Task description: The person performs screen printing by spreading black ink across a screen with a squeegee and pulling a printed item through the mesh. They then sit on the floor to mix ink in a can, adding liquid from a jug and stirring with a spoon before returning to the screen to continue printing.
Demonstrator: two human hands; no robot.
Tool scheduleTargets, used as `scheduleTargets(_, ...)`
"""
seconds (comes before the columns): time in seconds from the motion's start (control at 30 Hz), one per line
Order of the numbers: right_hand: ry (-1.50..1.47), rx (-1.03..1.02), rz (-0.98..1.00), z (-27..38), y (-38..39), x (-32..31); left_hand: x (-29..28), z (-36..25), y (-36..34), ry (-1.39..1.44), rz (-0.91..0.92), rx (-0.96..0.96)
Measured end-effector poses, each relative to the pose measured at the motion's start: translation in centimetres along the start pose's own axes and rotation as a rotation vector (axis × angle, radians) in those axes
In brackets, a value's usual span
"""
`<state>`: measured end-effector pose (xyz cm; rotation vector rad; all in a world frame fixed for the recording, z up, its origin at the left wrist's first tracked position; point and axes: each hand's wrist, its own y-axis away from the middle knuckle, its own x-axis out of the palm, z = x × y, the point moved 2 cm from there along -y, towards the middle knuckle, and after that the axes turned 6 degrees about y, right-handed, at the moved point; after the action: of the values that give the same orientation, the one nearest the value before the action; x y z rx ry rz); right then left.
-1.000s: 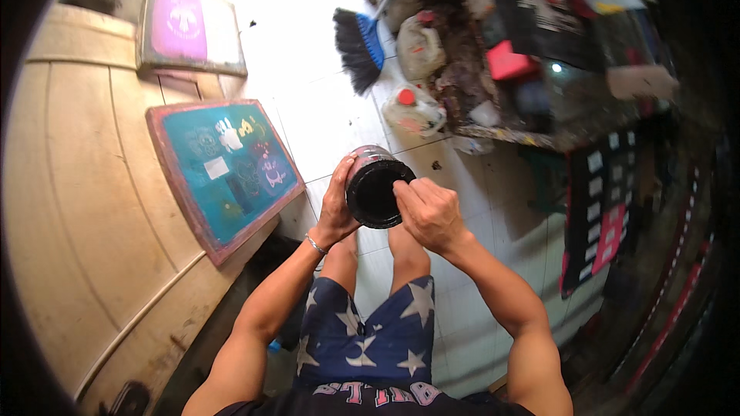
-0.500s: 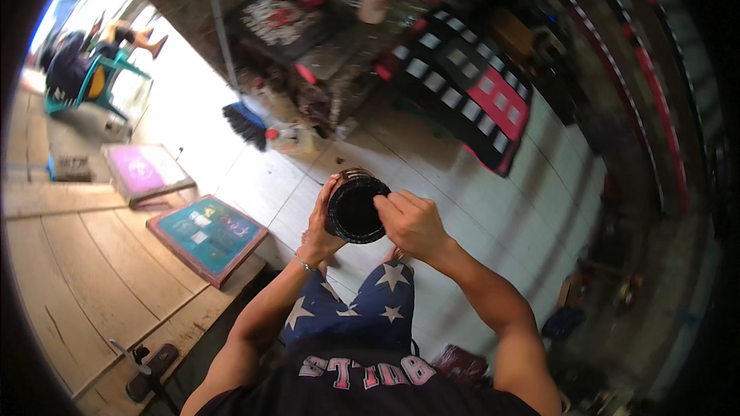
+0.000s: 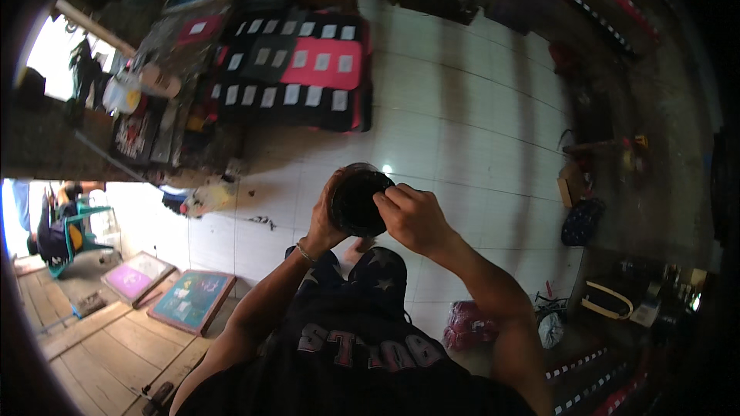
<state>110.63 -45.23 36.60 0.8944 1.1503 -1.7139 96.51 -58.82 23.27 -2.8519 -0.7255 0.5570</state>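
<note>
A round can [image 3: 358, 204] with a dark rim and a black inside is in front of my body, its mouth facing up toward me. My left hand [image 3: 324, 216] is wrapped round the can's left side, holding it. At the right edge of the mouth, my right hand [image 3: 414, 217] is closed in a pinch, its fingertips at or just inside the rim. Whatever those fingers hold, if anything, is hidden. How full the can is cannot be made out in the dark.
Ahead to the left, black and pink panels with white patches [image 3: 324, 65] lie beside a cluttered workbench [image 3: 166, 108]. Two framed boards [image 3: 191, 302] lean by a wooden platform [image 3: 100, 354]. A red bundle [image 3: 468, 325] lies on the tiled floor [image 3: 462, 223]. A person sits in a green chair [image 3: 77, 239].
My view has turned to the right, so the bench, panels and boards have swung leftward. The can is still in my left hand, with my right hand still at its rim.
</note>
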Motion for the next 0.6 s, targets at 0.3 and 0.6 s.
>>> scheduleTargets(0.3,0.119,0.166,-0.079,-19.7,3.8,-6.6,15.3,-2.4,-16.6,0.123,0.201,-0.141)
scheduleTargets(0.6,-0.051,0.314,0.143,-42.3,-0.2,-12.0,28.1,1.9,-37.7,0.034,0.201,0.132)
